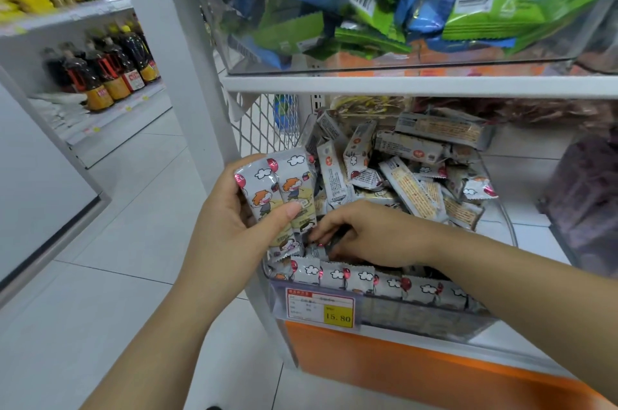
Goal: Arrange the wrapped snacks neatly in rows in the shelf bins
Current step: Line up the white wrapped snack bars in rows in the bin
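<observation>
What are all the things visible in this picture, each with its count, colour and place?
clear bin: one, transparent, lower shelf.
held snack packs: two, grey with cartoon print, above the bin's left front corner.
front row of snack packs: several, grey with white clouds, upright behind the bin's front wall.
loose snack packs: many, grey and cream, piled at the bin's back.
price tag: one, white and yellow, on the bin's front.
green and blue packets: many, in the bin above.
bottles: several, dark, shelves at left.
left hand: one, grips the held packs.
right hand: one, fingers reaching into the bin; grasp unclear.
</observation>
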### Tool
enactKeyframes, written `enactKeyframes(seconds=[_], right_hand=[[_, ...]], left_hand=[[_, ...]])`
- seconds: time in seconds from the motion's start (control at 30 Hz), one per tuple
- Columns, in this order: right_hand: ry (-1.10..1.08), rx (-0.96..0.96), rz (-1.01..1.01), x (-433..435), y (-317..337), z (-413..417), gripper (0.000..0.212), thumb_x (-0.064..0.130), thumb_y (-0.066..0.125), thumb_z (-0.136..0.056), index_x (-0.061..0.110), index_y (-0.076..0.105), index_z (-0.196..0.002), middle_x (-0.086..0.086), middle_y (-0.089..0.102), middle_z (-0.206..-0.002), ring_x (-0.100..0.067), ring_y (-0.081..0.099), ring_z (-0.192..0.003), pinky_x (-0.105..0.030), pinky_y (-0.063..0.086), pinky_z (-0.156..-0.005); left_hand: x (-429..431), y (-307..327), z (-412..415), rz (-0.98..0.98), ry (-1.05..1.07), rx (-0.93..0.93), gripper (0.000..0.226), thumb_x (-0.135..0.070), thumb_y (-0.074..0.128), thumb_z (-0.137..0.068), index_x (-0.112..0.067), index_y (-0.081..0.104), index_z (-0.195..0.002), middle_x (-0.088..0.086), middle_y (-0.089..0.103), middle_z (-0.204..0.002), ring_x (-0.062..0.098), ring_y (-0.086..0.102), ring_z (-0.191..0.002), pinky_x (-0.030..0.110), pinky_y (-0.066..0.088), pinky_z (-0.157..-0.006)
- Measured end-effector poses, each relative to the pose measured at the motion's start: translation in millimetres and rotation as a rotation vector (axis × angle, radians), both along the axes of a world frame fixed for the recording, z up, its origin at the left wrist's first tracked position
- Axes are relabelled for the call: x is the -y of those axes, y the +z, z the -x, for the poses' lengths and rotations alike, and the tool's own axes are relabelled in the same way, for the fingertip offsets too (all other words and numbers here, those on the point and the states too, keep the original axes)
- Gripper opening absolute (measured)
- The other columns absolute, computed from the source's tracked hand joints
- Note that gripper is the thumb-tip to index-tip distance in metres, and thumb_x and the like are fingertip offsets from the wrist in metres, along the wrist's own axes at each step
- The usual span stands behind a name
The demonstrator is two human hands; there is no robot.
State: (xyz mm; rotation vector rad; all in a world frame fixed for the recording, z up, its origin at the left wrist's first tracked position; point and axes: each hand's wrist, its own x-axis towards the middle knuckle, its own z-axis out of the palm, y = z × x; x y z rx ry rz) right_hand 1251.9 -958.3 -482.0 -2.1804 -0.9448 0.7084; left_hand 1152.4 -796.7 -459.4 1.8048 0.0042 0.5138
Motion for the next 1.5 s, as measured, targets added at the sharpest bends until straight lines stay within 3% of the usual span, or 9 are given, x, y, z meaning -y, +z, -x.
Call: enactKeyframes(seconds=[0.17,0.43,0.63,0.73,0.9,1.03,1.17,1.37,1.5], right_hand=[[0.027,0.160,0.067,-8,0,2,0.021,0.011,0.066,-0.087,0.013,0.071,-0.107,0.001,0.070,-0.107,-0.003,0.062,-0.089,-0.004,0.046,-0.073],[0.075,0.277,0.143,-17,4,1,0.013,0.010,0.066,-0.086,0.009,0.075,-0.095,-0.001,0.073,-0.096,0.003,0.052,-0.062,0.004,0.038,-0.059],[0.095,0.301,0.109,-17,-2,2,0.008,0.002,0.066,-0.083,0.008,0.071,-0.083,-0.001,0.069,-0.083,0.008,0.049,-0.056,-0.001,0.041,-0.059],[0.058,0.248,0.069,-15,2,0,0.025,-0.001,0.064,-0.081,0.022,0.060,-0.071,0.003,0.066,-0.078,0.005,0.054,-0.060,-0.006,0.045,-0.062],[-0.069,0.069,-0.125,-1,20,-2,0.019,-0.001,0.070,-0.078,0.016,0.062,-0.083,0.004,0.070,-0.085,0.004,0.059,-0.062,-0.015,0.051,-0.065],[-0.187,0.052,-0.169,11,24,-5,0.011,-0.002,0.067,-0.081,0.009,0.068,-0.082,0.018,0.063,-0.056,0.007,0.053,-0.050,-0.014,0.050,-0.060],[-0.217,0.142,-0.099,13,20,-7,0.028,0.005,0.065,-0.084,0.027,0.071,-0.067,0.003,0.073,-0.084,-0.009,0.065,-0.068,-0.038,0.058,-0.077],[-0.108,0.307,0.073,7,12,-3,0.040,-0.001,0.051,-0.089,0.029,0.072,-0.073,-0.001,0.073,-0.098,-0.034,0.067,-0.083,-0.042,0.057,-0.075],[0.001,0.354,0.166,10,17,0,0.017,0.011,0.060,-0.086,0.022,0.072,-0.090,0.011,0.068,-0.093,-0.004,0.061,-0.078,-0.019,0.052,-0.071]], left_hand=[[-1,0,1,-0.007,-0.006,0.001,0.044,-0.005,0.071,-0.076,-0.035,0.055,-0.103,-0.018,0.071,-0.093,0.002,0.067,-0.090,0.016,0.053,-0.074],[-2,0,1,0.003,-0.025,0.010,0.044,-0.002,0.070,-0.077,-0.033,0.054,-0.105,-0.018,0.071,-0.094,0.001,0.067,-0.091,0.013,0.051,-0.073],[-4,0,1,0.002,-0.031,0.010,0.045,-0.002,0.070,-0.078,-0.033,0.054,-0.106,-0.018,0.071,-0.095,0.001,0.067,-0.091,0.013,0.051,-0.072],[-5,0,1,0.001,-0.034,0.009,0.045,-0.002,0.071,-0.077,-0.033,0.054,-0.106,-0.017,0.070,-0.095,0.002,0.067,-0.091,0.014,0.051,-0.073],[-5,-1,1,0.007,-0.032,0.007,0.044,-0.009,0.072,-0.074,-0.031,0.054,-0.108,-0.016,0.070,-0.095,0.003,0.067,-0.092,0.015,0.051,-0.074],[-4,-1,0,0.005,-0.030,-0.001,0.045,-0.006,0.072,-0.076,-0.032,0.054,-0.108,-0.018,0.070,-0.096,0.002,0.067,-0.092,0.014,0.052,-0.075],[2,-1,-2,0.004,-0.034,-0.007,0.044,-0.015,0.073,-0.072,-0.034,0.054,-0.106,-0.018,0.070,-0.096,0.001,0.066,-0.091,0.013,0.051,-0.072],[3,1,-1,-0.006,-0.016,-0.003,0.043,-0.007,0.072,-0.077,-0.035,0.053,-0.104,-0.020,0.070,-0.094,-0.001,0.066,-0.090,0.011,0.051,-0.072],[-1,1,1,-0.007,-0.006,-0.004,0.044,-0.006,0.072,-0.078,-0.034,0.054,-0.107,-0.018,0.070,-0.097,0.001,0.067,-0.092,0.013,0.052,-0.074]])
